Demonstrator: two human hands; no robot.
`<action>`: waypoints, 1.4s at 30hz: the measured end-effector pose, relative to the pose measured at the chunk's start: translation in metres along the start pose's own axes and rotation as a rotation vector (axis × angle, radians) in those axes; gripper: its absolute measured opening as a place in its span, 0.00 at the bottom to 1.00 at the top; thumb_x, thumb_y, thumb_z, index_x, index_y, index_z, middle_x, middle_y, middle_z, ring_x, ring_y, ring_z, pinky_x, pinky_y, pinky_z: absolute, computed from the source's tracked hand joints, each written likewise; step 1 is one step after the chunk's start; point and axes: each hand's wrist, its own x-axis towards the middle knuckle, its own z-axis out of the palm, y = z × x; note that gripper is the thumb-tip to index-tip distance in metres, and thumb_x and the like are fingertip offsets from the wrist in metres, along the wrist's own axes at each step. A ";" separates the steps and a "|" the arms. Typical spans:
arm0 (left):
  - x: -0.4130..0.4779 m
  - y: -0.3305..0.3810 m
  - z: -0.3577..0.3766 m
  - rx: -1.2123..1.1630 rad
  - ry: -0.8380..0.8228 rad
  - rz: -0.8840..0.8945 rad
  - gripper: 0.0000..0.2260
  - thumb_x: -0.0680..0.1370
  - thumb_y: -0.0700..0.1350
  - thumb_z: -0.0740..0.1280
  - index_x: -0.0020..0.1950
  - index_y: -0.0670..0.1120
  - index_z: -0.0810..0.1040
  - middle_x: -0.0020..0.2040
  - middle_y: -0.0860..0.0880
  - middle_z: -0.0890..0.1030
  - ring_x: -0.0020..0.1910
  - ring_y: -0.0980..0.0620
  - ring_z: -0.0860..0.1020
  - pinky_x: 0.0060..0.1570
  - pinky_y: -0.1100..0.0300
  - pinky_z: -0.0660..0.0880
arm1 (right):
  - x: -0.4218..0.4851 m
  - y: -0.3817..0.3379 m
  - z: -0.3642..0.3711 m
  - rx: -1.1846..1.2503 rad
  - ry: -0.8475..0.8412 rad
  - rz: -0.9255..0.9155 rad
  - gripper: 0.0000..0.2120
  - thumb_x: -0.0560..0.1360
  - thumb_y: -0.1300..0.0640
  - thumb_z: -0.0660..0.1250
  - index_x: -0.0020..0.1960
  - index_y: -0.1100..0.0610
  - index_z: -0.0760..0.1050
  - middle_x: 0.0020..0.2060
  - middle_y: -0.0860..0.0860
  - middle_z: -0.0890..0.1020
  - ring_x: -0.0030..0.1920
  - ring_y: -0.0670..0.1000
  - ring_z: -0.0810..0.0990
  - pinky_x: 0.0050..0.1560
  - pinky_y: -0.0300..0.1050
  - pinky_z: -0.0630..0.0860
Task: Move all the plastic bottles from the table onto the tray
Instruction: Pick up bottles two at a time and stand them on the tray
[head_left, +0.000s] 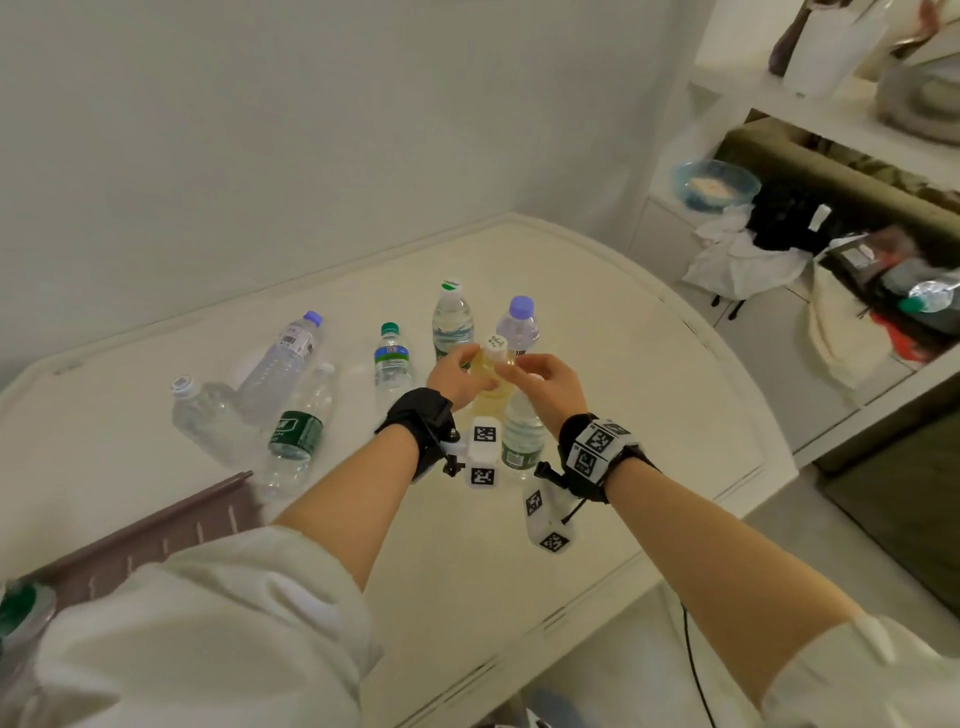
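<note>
My left hand (457, 375) is closed around the shoulder of a yellow-liquid bottle (491, 371) with a white cap, at the table's middle. My right hand (548, 384) is closed over the top of a clear bottle with a green label (522, 439) right beside it; that bottle's cap is hidden. Behind them stand a purple-capped bottle (519, 325), a tall clear bottle (452, 322) and a blue-labelled bottle (392, 361). Three bottles lie to the left: a purple-capped one (283, 358), a dark-green-labelled one (298, 431) and a white-capped one (208, 415). The mauve tray (156, 535) is at the lower left.
The white table (623, 415) has a curved right edge and meets the wall at the back. A green-capped bottle (21, 613) shows at the lower left by the tray. Cluttered shelves (831, 249) stand to the right. A black cable (693, 670) hangs below the table edge.
</note>
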 end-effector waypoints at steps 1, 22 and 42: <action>0.004 -0.002 0.003 -0.019 0.007 0.002 0.35 0.65 0.49 0.76 0.70 0.45 0.70 0.65 0.46 0.76 0.64 0.46 0.75 0.66 0.49 0.71 | -0.001 0.003 0.000 -0.001 -0.004 0.002 0.22 0.68 0.46 0.76 0.57 0.55 0.78 0.51 0.47 0.82 0.51 0.46 0.80 0.53 0.41 0.74; 0.070 -0.067 0.042 0.097 0.018 -0.061 0.41 0.51 0.60 0.76 0.61 0.47 0.73 0.53 0.50 0.82 0.51 0.49 0.81 0.55 0.51 0.78 | 0.003 0.053 -0.001 -0.279 -0.142 0.066 0.32 0.64 0.52 0.78 0.65 0.51 0.70 0.56 0.48 0.81 0.54 0.49 0.80 0.53 0.44 0.77; -0.062 -0.054 -0.010 0.081 0.212 -0.115 0.32 0.62 0.50 0.80 0.62 0.47 0.73 0.59 0.47 0.80 0.58 0.47 0.78 0.53 0.59 0.72 | -0.001 0.033 0.023 -0.327 -0.205 -0.003 0.25 0.65 0.54 0.77 0.58 0.53 0.72 0.46 0.46 0.78 0.42 0.45 0.76 0.33 0.31 0.67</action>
